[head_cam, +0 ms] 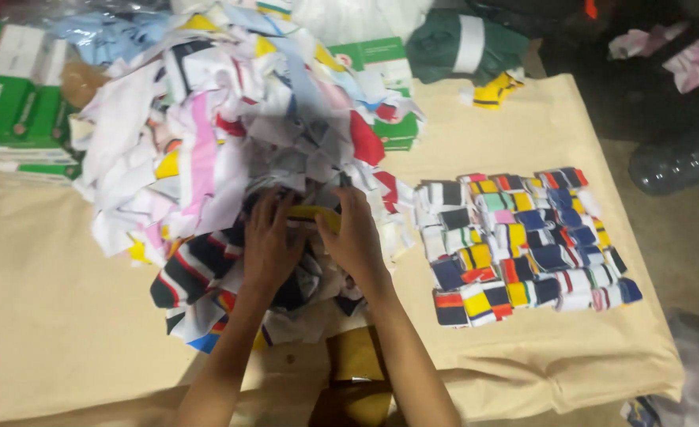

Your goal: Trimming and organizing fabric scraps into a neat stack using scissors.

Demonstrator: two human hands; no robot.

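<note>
Both hands dig into a big soft pile of cloth scraps in the middle left. The left hand and right hand pinch a yellow strip between them. Neat folded striped pieces lie at the right on tan cloth. Green boxes sit upper left.

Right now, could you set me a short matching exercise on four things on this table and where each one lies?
Things:
1. loose pile of fabric pieces
2. folded pieces laid in rows
3. green boxes
4. dark green garment with a white band

Places:
A. far edge of the table, right of the pile
B. far left, beside the pile
C. right of both hands, flat on the cloth
D. centre left, with the left hand and right hand at its near edge

Pairs: 1-D, 2-C, 3-B, 4-A
</note>
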